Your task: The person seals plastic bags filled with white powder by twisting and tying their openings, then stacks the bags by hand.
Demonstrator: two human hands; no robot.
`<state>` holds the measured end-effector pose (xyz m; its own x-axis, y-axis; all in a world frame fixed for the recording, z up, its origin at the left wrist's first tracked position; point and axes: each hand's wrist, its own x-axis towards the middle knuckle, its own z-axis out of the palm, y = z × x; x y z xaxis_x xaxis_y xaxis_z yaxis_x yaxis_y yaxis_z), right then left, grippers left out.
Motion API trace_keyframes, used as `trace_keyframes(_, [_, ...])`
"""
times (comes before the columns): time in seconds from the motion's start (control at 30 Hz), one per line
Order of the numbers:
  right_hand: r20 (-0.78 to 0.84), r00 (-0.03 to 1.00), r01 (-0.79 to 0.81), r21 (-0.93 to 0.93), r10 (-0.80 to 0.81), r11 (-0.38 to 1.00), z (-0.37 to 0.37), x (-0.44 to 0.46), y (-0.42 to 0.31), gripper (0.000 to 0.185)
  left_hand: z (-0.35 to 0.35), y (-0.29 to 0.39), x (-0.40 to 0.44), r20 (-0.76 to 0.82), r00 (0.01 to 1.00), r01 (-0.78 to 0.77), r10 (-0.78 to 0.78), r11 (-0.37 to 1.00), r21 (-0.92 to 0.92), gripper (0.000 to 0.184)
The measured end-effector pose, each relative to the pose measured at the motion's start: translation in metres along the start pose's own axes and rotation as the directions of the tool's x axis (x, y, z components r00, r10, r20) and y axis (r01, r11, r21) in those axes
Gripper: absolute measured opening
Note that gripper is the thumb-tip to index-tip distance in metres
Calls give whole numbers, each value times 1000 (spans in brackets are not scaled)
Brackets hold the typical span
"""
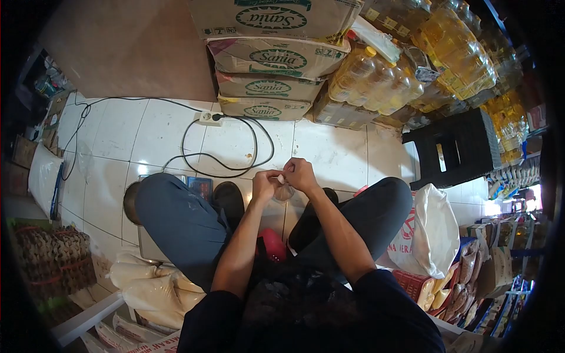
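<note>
Between my knees, a small clear plastic bag (285, 193) hangs by its gathered neck from my fingertips. My left hand (266, 185) is closed, pinching the neck from the left side. On the other side my right hand (301, 175) is also closed, its fingers bent at the twisted top of the bag. Something pale seems to be in the bag, but I cannot make out what. Below my forearms lies a red plastic object (272, 245), partly hidden by my clothing.
A black cable (256, 147) loops over the white tiles ahead, beside a power strip (209, 118). Stacked cartons (265, 88) and bottles of yellow oil (376, 79) stand beyond. A black stool (453, 150) and white sack (436, 229) are right; filled bags (156, 294) lie left.
</note>
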<state>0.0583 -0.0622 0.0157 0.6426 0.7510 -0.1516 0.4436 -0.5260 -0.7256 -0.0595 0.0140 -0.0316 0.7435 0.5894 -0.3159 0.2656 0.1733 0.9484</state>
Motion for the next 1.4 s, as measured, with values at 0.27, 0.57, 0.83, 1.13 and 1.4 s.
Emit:
trace_keyframes(0.27, [34, 963, 268, 11, -268, 963, 5, -9, -2, 18, 2, -4, 3, -108, 977, 144, -182, 946, -292, 16])
trace_keyframes(0.57, [46, 944, 330, -59, -328, 942, -4, -10, -21, 19, 7, 4, 10, -229, 940, 113, -254, 864, -491, 17])
trace_keyframes(0.83, [50, 951, 308, -35, -306, 951, 5, 3, -10, 12, 2, -1, 13, -172, 942, 158, -286, 836, -526, 12])
trace_keyframes(1.13, [3, 977, 213, 15, -214, 977, 0, 14, 3, 13, 8, -2, 9, -82, 967, 161, -241, 829, -535, 15])
trace_keyframes(1.4, [40, 959, 277, 66, -280, 959, 7, 7, -1, 21, 2, -9, 15, -110, 955, 181, -275, 835, -520, 10])
